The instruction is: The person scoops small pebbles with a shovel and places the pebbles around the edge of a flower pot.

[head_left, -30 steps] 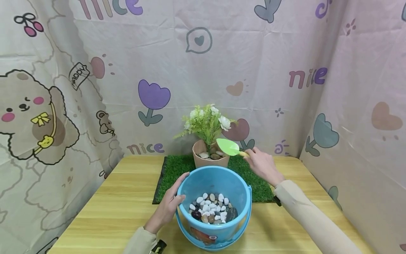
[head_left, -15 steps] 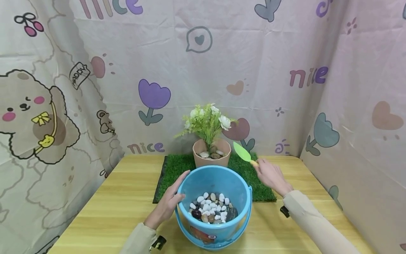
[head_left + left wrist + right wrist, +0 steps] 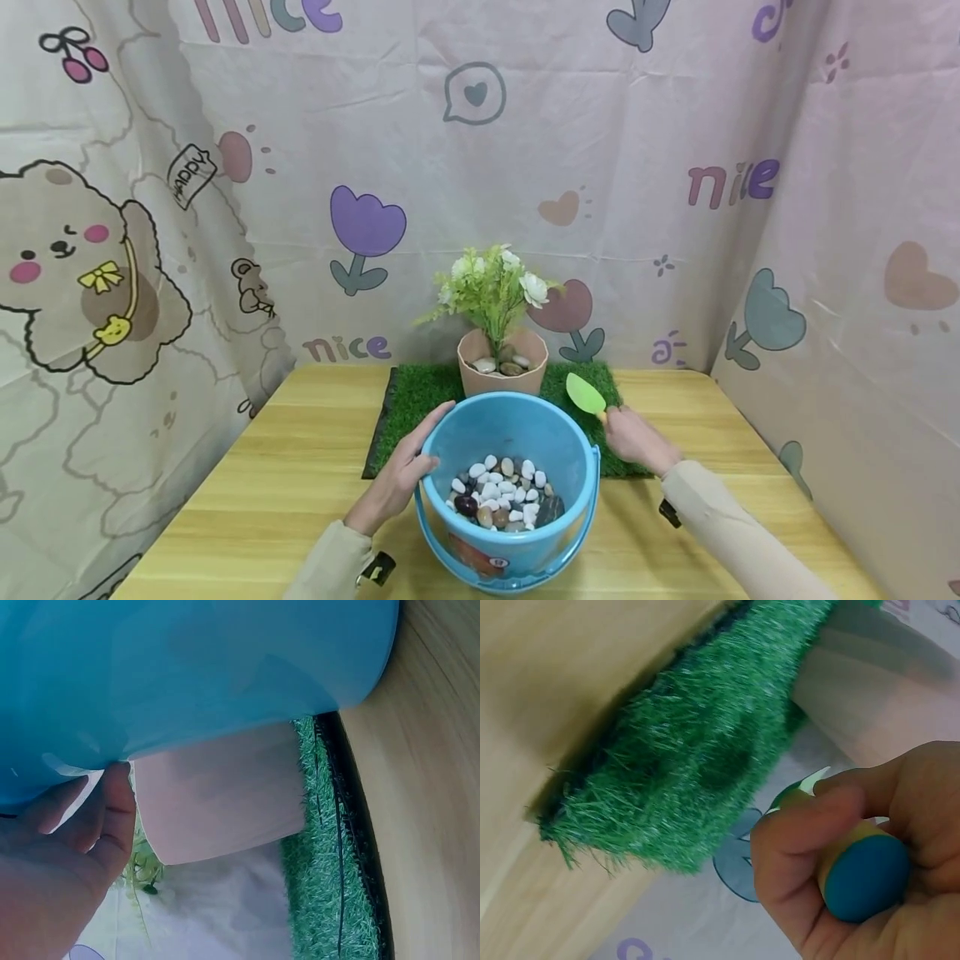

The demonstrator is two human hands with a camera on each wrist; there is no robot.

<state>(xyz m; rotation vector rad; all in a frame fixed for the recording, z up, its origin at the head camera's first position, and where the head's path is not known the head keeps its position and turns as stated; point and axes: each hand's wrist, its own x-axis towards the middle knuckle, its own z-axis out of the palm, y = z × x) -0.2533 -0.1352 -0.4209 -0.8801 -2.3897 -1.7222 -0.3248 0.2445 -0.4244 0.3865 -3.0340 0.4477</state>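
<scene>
In the head view a blue bucket (image 3: 525,425) stands at the front middle of the table, with white, brown and dark pebbles (image 3: 495,492) on its bottom. My left hand (image 3: 401,475) grips its left rim, thumb at the edge and fingers along the outside. To the right of the bucket, my right hand (image 3: 637,442) holds a small garden trowel by its handle, the green blade (image 3: 585,394) tilted up to the left over the turf. The blue end of the trowel's handle (image 3: 866,877) shows inside the curled fingers in the right wrist view.
Behind the bucket a pinkish flowerpot (image 3: 498,382) holds stones and a white-flowered plant (image 3: 487,292). It stands on a green turf mat (image 3: 420,400) on the wooden table (image 3: 300,467). A printed cloth (image 3: 480,167) hangs around the back and sides.
My right hand has carried the trowel from beside the pot's rim to the right and down over the turf. The left hand stays on the bucket's rim.
</scene>
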